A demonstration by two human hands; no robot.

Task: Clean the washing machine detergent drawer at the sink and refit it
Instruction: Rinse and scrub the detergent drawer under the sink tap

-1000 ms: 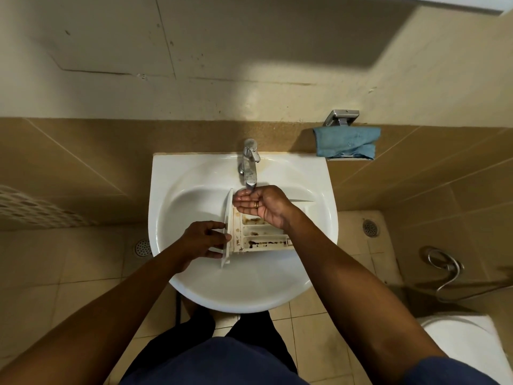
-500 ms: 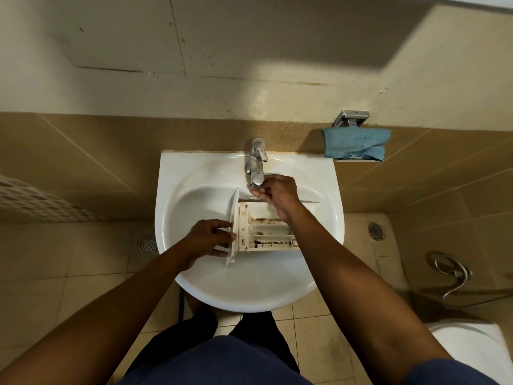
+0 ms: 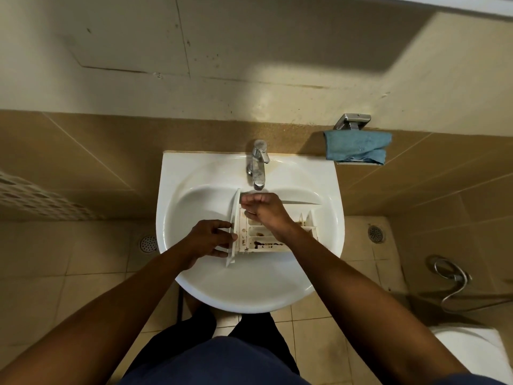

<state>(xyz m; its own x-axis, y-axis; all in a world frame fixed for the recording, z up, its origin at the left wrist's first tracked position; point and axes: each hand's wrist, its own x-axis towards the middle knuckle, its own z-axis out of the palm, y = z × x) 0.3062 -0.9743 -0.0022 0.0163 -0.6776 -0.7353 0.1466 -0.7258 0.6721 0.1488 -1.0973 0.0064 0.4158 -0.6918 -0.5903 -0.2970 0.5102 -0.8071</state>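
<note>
A white sink [image 3: 166, 218] is seen from above, mounted against a tan tiled wall. The detergent drawer [image 3: 258, 240] is held inside its basin, a little toward 12 o'clock of the basin's centre. The drawer's long axis is laid from 9 o'clock to 3 o'clock, with the white front panel at the 9 o'clock end and the open compartments turned upward. Dark brown residue is seen in the compartments, thickest along the channel at the 6 o'clock side.

The left grip [image 3: 211, 241] is placed at the drawer's 9 o'clock end and is closed round the front panel, thumb above and fingers curled beneath. The right grip [image 3: 266, 211] is laid over the compartments at the drawer's 12 o'clock side, its fingers loosely extended toward 9 o'clock; whether they touch the plastic cannot be told.

A chrome tap [image 3: 258, 168] is set at the sink's 12 o'clock edge, its spout ending just beyond the right grip. A blue cloth [image 3: 358, 147] is draped on a metal holder [image 3: 352, 122] at 2 o'clock of the sink.
</note>
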